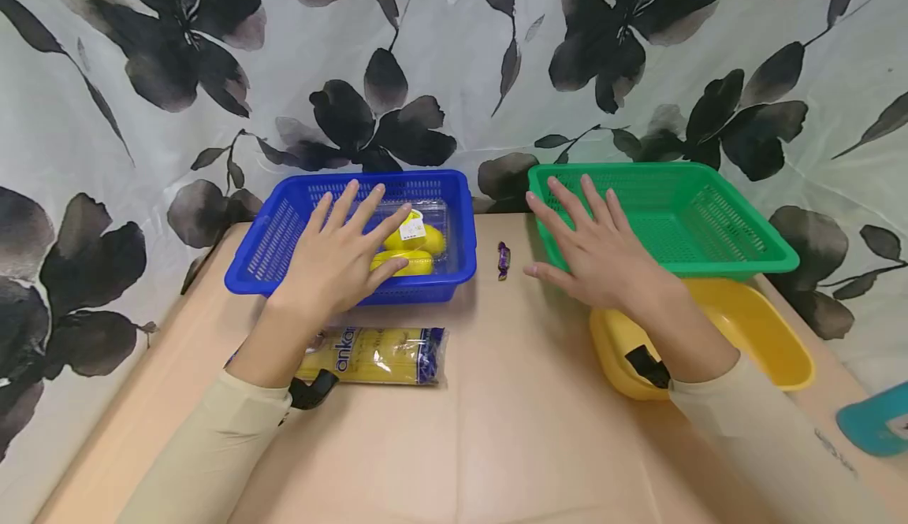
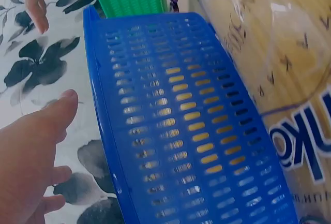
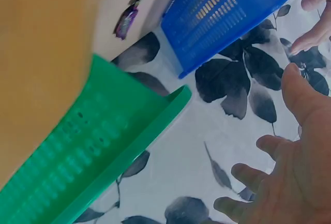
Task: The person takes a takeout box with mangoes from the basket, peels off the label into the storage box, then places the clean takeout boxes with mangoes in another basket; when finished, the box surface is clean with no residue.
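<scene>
My left hand (image 1: 329, 260), fingers spread and straight, hovers over the blue basket (image 1: 248, 268) with nothing held. Inside that basket lies a clear plastic box of yellow lemons (image 1: 434, 240) bearing a white label, partly hidden by the hand. Over the left side of the green basket (image 1: 734, 213), my right hand (image 1: 599, 260) is spread out too, palm down and holding nothing. The side wall of the blue basket (image 2: 170, 105) fills the middle of the left wrist view. In the right wrist view the right-hand fingers (image 3: 251, 175) stand apart from the green rim (image 3: 155, 123).
A purple-wrapped candy (image 1: 503, 261) lies between the baskets. A packet of spaghetti (image 1: 386, 356) lies before the blue basket, partly behind the left wrist. A yellow tub (image 1: 776, 351) stands before the green one, with a teal object (image 1: 876, 421) at far right. Flowered cloth (image 1: 482, 51) hangs behind.
</scene>
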Motion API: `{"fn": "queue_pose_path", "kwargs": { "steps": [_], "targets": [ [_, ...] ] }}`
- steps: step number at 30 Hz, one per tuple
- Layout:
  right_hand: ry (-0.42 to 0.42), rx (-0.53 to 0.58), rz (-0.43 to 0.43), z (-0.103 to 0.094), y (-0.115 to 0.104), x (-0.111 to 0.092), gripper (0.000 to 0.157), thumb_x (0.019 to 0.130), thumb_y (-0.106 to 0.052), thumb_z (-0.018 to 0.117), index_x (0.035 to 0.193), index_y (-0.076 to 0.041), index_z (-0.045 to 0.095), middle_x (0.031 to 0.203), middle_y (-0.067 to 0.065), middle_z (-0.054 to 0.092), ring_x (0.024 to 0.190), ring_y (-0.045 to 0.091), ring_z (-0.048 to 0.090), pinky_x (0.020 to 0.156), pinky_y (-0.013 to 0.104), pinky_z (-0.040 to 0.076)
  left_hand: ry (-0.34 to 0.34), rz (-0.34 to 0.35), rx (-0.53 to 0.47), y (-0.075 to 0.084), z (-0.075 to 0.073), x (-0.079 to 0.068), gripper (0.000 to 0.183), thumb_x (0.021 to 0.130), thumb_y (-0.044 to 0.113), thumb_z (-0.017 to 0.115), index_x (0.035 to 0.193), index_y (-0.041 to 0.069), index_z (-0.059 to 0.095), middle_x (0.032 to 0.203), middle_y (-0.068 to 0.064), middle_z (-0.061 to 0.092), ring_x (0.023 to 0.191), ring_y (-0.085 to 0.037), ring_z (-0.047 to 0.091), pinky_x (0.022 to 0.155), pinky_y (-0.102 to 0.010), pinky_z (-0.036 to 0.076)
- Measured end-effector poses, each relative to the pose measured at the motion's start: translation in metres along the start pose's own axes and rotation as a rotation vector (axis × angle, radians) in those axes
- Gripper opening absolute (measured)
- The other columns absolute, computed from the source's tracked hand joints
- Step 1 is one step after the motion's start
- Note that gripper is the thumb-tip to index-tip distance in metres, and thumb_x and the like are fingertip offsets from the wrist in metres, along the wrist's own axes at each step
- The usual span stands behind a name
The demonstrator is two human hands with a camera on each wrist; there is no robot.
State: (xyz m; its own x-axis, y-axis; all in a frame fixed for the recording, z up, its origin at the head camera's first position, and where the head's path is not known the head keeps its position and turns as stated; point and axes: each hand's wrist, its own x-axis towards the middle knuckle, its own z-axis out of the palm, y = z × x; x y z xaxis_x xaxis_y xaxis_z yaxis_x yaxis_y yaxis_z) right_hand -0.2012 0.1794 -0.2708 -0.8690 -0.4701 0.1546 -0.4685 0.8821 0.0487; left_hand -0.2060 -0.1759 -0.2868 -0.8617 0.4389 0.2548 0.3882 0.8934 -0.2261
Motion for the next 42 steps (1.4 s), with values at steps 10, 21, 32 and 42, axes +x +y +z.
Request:
{"fn": "queue_pose_path", "kwargs": {
  "steps": [10,21,32,42],
  "targets": [
    [-0.091,0.009,-0.015,0.007,-0.026,0.024,0.094,0.098,-0.066,0.052,0.167,-0.026,0.004,0.173,0.012,-0.003,0.155,0.045,-0.014,0.122,0.067,-0.004,-0.082,-0.013,-0.115,-0.026,0.010,0.000,0.076,0.100,0.064,0.049,0.165,0.034,0.022,0.172,-0.011,0.013,0.158,-0.041,0.006,0.125,-0.063,0.008],
    [-0.145,0.101,-0.070,0.014,-0.051,0.045,0.091,0.099,-0.066,0.051,0.167,-0.025,0.007,0.174,0.009,0.001,0.158,0.039,-0.007,0.126,0.059,-0.001,-0.158,-0.079,-0.135,-0.056,0.020,-0.010,0.075,0.102,0.057,0.052,0.165,0.028,0.024,0.170,-0.017,0.017,0.155,-0.046,0.012,0.122,-0.067,0.011],
    [-0.209,0.183,-0.054,0.024,-0.066,0.068,0.092,0.096,-0.071,0.052,0.167,-0.028,0.011,0.174,0.010,0.002,0.157,0.041,0.012,0.112,0.069,0.035,-0.260,-0.170,-0.222,-0.076,0.028,-0.003,0.091,0.093,0.077,0.048,0.166,0.030,0.018,0.170,-0.019,0.017,0.152,-0.053,0.016,0.115,-0.076,0.017],
    [-0.357,0.327,-0.046,0.030,-0.068,0.083,0.096,0.094,-0.075,0.050,0.167,-0.031,0.005,0.173,0.011,-0.004,0.158,0.038,0.011,0.121,0.061,0.026,-0.417,-0.201,-0.417,-0.094,0.024,0.011,0.110,0.086,0.079,0.058,0.167,0.026,0.007,0.167,-0.030,0.014,0.149,-0.060,0.014,0.112,-0.080,0.019]
  ]
}}
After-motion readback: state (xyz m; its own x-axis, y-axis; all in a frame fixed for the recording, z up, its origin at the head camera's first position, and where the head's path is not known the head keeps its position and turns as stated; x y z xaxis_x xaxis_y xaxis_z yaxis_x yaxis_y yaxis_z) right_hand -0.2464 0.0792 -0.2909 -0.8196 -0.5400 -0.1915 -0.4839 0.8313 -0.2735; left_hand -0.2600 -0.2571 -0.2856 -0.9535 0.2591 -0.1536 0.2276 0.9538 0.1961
